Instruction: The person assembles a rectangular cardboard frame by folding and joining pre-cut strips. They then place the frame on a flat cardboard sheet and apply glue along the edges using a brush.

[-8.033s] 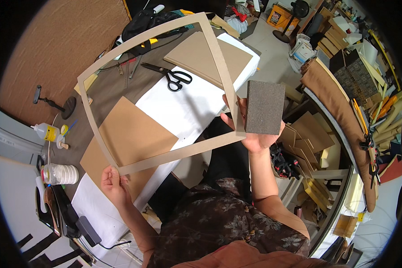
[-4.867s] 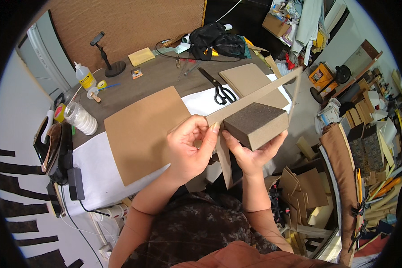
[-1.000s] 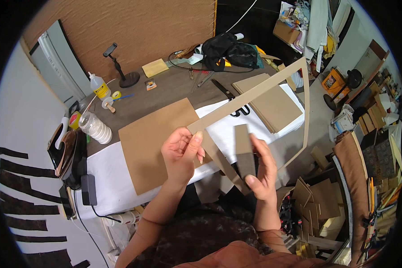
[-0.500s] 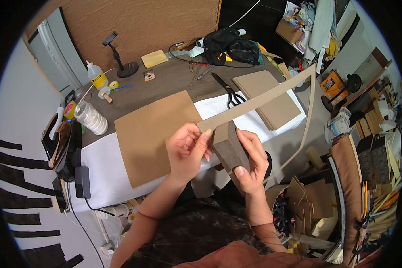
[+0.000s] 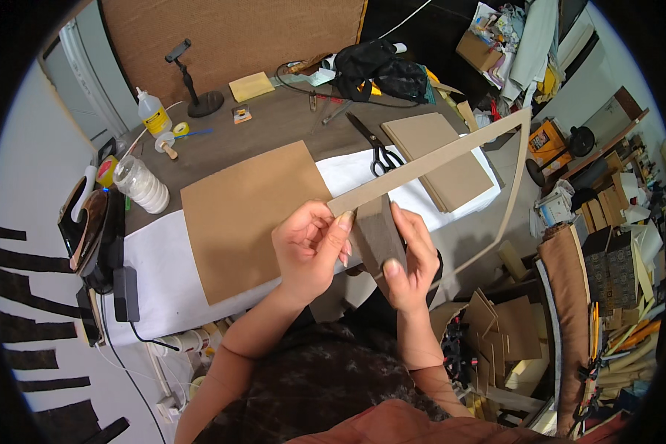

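A long tan strip of board (image 5: 451,151) stretches from my left hand (image 5: 305,251) up to the right, where it bends sharply and runs back down. Thumb and fingers of that hand pinch its near end. My right hand (image 5: 413,260) grips a grey-brown rectangular block (image 5: 378,238), thumb on its face and fingers along its right side. The block's upper end lies close against the strip, beside my left thumb; whether they touch I cannot tell. Below my hands' level, a large brown board sheet (image 5: 248,214) lies on white paper (image 5: 166,259) on the table.
Black scissors (image 5: 382,157) and stacked boards (image 5: 462,177) lie beyond the strip. At the left stand a clear ribbed bottle (image 5: 142,185), a glue bottle (image 5: 154,115) and a phone stand (image 5: 204,103). A black bag (image 5: 381,74) sits at the back; board scraps (image 5: 507,325) crowd the right.
The block has turned in my right hand, so its end face no longer shows. My right hand has shifted slightly left. The left hand keeps its pinch on the strip.
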### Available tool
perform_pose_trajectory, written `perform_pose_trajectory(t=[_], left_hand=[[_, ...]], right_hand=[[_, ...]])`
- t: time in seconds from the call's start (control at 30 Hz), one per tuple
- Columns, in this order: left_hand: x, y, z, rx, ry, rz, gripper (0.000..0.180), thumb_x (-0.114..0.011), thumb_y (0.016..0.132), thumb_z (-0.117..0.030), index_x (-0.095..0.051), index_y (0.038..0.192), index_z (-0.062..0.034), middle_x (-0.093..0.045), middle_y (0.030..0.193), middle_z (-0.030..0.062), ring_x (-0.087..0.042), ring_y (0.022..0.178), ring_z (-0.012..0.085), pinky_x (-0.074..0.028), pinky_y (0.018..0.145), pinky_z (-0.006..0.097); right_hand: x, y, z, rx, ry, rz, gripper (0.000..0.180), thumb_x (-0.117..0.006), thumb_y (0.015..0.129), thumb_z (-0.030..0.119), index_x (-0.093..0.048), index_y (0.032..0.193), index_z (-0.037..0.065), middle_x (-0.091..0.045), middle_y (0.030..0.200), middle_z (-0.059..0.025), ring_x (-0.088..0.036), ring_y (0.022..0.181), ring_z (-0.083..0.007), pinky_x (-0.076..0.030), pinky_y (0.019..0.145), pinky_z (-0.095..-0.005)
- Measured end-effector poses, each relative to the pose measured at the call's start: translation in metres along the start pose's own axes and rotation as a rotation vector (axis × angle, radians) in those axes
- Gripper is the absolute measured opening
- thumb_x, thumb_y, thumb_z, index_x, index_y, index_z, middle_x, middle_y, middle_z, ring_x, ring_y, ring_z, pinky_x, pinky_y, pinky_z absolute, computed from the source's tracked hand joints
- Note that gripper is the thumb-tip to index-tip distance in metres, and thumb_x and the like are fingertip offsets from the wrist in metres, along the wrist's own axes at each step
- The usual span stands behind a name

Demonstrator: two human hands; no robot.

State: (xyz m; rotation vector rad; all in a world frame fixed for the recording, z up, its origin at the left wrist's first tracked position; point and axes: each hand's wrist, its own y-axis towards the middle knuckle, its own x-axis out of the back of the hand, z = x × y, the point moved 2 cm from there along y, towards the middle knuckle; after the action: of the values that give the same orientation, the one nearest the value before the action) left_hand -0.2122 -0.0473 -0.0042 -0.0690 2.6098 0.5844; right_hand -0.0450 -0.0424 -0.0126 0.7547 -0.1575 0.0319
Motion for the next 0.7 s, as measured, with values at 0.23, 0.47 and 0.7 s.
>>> perform_pose_trajectory(t=[0.23, 0.47, 0.7], left_hand=[[0.0015, 0.0028, -0.0045, 0.000, -0.009, -0.031, 0.012, -0.063, 0.096, 0.000, -0.055, 0.086, 0.0001, -0.060, 0.070, 0.0026, -0.057, 0.056, 0.0065, -0.046, 0.049, 0.020], [0.0037, 0.0045, -0.0020, 0.040, -0.030, -0.023, 0.013, -0.063, 0.097, -0.002, -0.056, 0.086, -0.0002, -0.060, 0.069, 0.0022, -0.058, 0.056, 0.0065, -0.046, 0.049, 0.020], [0.0036, 0.0065, -0.0005, 0.033, -0.025, -0.036, 0.013, -0.063, 0.096, -0.001, -0.056, 0.086, -0.0002, -0.060, 0.069, 0.0024, -0.057, 0.055, 0.0068, -0.046, 0.048, 0.021]], right_hand=[[-0.0009, -0.0028, 0.0010, -0.089, 0.171, -0.015, 0.069, -0.068, 0.084, 0.036, -0.056, 0.135, -0.008, -0.059, 0.123, -0.0214, -0.059, 0.113, -0.0273, -0.044, 0.098, -0.0365], [-0.0016, 0.0031, 0.0028, -0.091, 0.029, -0.001, 0.067, -0.069, 0.083, 0.035, -0.058, 0.134, -0.008, -0.060, 0.121, -0.0211, -0.060, 0.109, -0.0269, -0.046, 0.095, -0.0355], [-0.0023, 0.0026, 0.0014, 0.028, 0.097, 0.006, 0.062, -0.069, 0.084, 0.029, -0.058, 0.134, -0.007, -0.061, 0.121, -0.0217, -0.061, 0.110, -0.0276, -0.046, 0.097, -0.0360]])
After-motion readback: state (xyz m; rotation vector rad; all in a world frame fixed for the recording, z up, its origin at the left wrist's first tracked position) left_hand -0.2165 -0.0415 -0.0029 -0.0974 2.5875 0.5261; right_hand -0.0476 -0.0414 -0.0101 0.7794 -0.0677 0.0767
